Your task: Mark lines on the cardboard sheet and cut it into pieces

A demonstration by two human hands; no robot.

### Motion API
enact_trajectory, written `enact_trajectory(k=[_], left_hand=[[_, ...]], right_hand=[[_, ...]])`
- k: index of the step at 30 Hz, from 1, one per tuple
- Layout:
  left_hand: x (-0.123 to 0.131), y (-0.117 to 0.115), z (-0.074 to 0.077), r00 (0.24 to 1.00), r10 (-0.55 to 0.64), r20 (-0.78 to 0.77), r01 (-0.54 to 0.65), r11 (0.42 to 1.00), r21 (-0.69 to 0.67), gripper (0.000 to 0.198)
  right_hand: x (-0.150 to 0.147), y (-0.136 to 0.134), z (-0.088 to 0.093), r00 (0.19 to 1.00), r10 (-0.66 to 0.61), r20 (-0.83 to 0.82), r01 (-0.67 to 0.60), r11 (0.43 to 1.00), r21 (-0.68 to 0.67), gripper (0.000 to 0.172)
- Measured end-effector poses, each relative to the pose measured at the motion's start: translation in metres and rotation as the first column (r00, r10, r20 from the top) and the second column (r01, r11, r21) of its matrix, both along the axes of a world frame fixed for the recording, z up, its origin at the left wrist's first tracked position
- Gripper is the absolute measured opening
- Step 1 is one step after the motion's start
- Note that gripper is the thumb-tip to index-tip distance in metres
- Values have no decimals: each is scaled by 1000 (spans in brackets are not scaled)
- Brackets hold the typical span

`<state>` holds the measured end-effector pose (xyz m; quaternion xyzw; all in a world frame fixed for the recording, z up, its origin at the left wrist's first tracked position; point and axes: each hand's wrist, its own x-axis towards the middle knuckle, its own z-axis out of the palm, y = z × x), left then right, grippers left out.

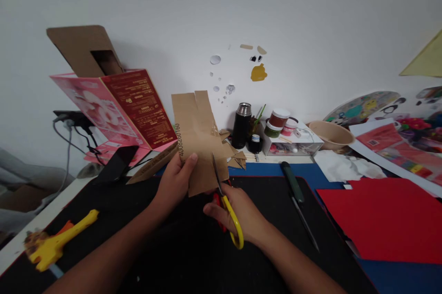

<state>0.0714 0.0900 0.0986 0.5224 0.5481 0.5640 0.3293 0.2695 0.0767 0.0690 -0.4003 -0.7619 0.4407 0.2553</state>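
My left hand (179,174) pinches the left edge of a brown cardboard piece (195,133), thumb lying on its face. The cardboard is held up above the dark mat, with printed digits along its left side and a slit in its top edge. My right hand (238,211) is closed round the handles of scissors (232,218), one yellow and one red. One scissor blade lies in front of the cardboard near its lower right edge; the other blade is hidden behind it. Small cardboard scraps (236,158) lie beyond, at the back of the desk.
A green-handled knife (297,193) rests on the black mat (269,239), near a red sheet (386,220). At left are a yellow glue gun-like tool (62,241), a phone (115,165) and a pink-red box (138,105). Behind stand a black thermos (241,128), paint jars (279,119) and a bowl (331,135).
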Motion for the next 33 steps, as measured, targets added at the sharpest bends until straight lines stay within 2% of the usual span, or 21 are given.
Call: enact_trajectory(k=[2, 5, 8, 11, 18, 28, 33], left_hand=[[0, 0, 0, 1000, -6, -1, 6, 1000, -5, 55], [0, 0, 1, 1000, 1, -14, -1, 1000, -5, 57], [2, -2, 2, 997, -30, 69, 34, 998, -49, 60], [5, -3, 3, 982, -72, 174, 91, 991, -101, 61], [6, -3, -3, 1000, -7, -26, 7, 1000, 24, 51], [6, -3, -10, 1000, -18, -10, 18, 1000, 12, 47], [7, -2, -15, 997, -39, 69, 38, 999, 15, 52]], right_hand=[[-1, -1, 1, 1000, 0, -13, 0, 1000, -18, 48], [-5, -2, -1, 997, -29, -67, 18, 988, -152, 47], [-8, -4, -3, 995, -65, -76, 46, 974, -221, 42], [-9, -4, -4, 993, -93, -75, 76, 975, -210, 38], [-9, -1, -10, 990, -127, -58, 108, 962, -249, 40], [-8, -3, -14, 993, -115, -22, 110, 983, -148, 46], [-9, -1, -14, 990, -137, 43, 142, 980, -142, 49]])
